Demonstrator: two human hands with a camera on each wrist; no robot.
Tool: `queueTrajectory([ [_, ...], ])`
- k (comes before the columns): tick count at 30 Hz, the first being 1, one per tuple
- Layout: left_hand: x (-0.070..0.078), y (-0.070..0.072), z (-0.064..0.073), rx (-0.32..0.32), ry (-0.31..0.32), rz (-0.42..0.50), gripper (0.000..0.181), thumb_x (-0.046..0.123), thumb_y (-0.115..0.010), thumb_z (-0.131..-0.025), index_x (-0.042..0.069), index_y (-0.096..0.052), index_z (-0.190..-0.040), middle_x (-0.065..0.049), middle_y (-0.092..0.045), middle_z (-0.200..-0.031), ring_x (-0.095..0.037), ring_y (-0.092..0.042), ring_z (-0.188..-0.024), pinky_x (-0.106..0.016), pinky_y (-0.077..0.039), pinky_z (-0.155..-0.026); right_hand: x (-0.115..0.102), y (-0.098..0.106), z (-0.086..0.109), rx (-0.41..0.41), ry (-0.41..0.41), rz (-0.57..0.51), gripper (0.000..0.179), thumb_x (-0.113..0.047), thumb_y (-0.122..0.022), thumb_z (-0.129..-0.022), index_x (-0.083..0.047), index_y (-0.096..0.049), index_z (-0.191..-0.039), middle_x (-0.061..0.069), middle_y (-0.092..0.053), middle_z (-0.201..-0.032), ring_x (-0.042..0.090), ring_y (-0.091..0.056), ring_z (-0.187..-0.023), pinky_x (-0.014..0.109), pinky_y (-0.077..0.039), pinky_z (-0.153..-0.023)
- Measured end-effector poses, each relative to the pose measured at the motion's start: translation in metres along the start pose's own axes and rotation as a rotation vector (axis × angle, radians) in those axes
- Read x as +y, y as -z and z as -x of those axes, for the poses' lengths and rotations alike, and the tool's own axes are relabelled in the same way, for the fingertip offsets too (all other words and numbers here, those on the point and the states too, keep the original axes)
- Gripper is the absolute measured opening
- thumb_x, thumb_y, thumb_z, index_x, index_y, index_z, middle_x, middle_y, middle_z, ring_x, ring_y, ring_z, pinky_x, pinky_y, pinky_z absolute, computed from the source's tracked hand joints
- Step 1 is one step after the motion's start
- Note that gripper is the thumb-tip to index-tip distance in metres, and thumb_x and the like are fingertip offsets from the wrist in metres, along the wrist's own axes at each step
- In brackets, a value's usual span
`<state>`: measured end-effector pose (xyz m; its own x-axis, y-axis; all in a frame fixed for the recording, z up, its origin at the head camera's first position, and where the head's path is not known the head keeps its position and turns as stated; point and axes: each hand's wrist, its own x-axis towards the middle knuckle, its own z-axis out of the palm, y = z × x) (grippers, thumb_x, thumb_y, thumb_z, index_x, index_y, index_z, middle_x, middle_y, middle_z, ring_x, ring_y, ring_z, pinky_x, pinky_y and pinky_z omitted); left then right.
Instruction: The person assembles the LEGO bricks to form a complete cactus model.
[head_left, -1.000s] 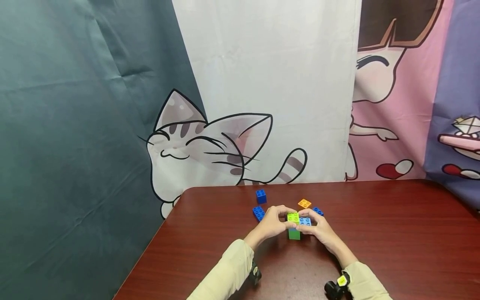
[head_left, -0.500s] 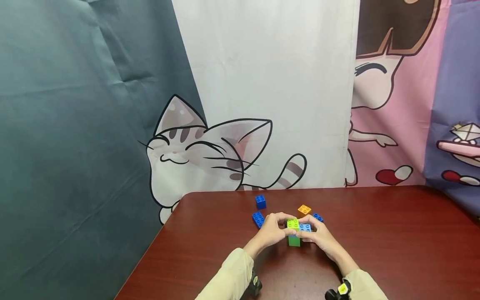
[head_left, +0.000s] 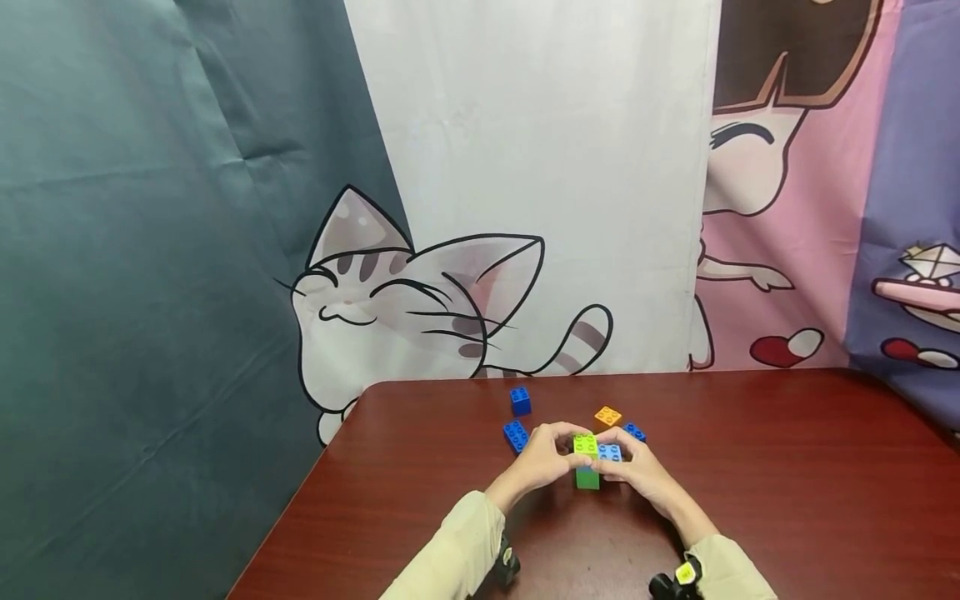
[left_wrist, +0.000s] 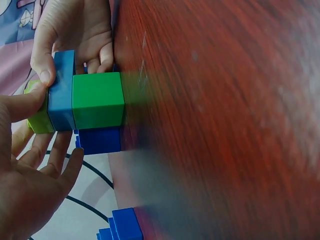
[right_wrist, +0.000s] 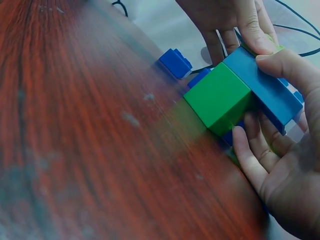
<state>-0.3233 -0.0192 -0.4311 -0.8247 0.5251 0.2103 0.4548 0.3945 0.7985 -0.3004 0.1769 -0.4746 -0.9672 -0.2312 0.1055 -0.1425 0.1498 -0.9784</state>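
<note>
A small stack of toy building bricks stands on the table between both hands. At its bottom is a green brick (head_left: 588, 480), with a longer light blue brick (right_wrist: 262, 85) across it that overhangs toward the right. A lime green brick (head_left: 586, 444) sits on top at the left end. My left hand (head_left: 542, 460) pinches the lime brick between thumb and fingers. With thumb and fingers, my right hand (head_left: 643, 473) pinches the light blue brick beside it. Both thumbs are on the near side, their tips close together.
Behind the hands on the brown table (head_left: 787, 483) lie a blue brick (head_left: 520, 402), a longer blue brick (head_left: 515, 435), an orange brick (head_left: 607, 417) and a blue brick (head_left: 634, 432) partly behind the right hand. A printed cloth (head_left: 585, 167) hangs beyond the far edge.
The head view has shifted slightly, so the table sits a little lower in it. Both hands keep their grip on the stack, with almost no movement.
</note>
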Motion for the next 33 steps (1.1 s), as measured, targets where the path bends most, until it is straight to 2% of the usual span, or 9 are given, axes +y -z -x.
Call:
queueTrajectory([
  [3,0.0008,-0.0003,-0.0027,0.002,-0.022,-0.015,0.032,0.016,-0.074,-0.086,0.009,-0.069,-0.117,-0.008,-0.071,-0.11,0.0,-0.058,-0.084,-0.015,-0.05,-0.078,-0.0008,0.0032,-0.0007,-0.003,0.011,0.007,0.047,-0.023,-0.069,-0.09,0.001,-0.048,-0.125,0.025,-0.048,-0.129,0.012,-0.062,-0.095,0.03,-0.058,-0.081],
  [12,-0.0034,0.0014,-0.0016,-0.02,-0.002,0.021,0.033,0.018,-0.073,-0.087,0.01,-0.069,-0.118,-0.008,-0.07,-0.11,-0.004,-0.062,-0.086,-0.017,-0.053,-0.08,0.0006,0.0005,-0.0014,-0.002,-0.003,0.005,0.048,-0.023,-0.068,-0.091,-0.002,-0.047,-0.128,0.023,-0.046,-0.131,0.019,-0.06,-0.099,0.032,-0.058,-0.082],
  [23,-0.0012,0.0035,-0.0037,-0.066,0.025,0.07,0.036,0.019,-0.071,-0.089,0.011,-0.066,-0.123,-0.008,-0.069,-0.119,-0.005,-0.062,-0.092,-0.019,-0.053,-0.084,-0.0011,0.0018,-0.001,0.024,-0.018,-0.006,0.048,-0.022,-0.069,-0.09,-0.002,-0.047,-0.128,0.023,-0.047,-0.132,0.017,-0.061,-0.097,0.033,-0.058,-0.082],
  [33,-0.0056,0.003,-0.0043,-0.079,0.026,0.125,0.033,0.016,-0.072,-0.087,0.01,-0.067,-0.119,-0.01,-0.07,-0.111,-0.006,-0.062,-0.087,-0.017,-0.052,-0.079,-0.0011,0.0015,0.0004,-0.015,-0.036,-0.002,0.051,-0.024,-0.067,-0.092,-0.001,-0.044,-0.132,0.023,-0.045,-0.133,0.015,-0.061,-0.098,0.033,-0.058,-0.084],
])
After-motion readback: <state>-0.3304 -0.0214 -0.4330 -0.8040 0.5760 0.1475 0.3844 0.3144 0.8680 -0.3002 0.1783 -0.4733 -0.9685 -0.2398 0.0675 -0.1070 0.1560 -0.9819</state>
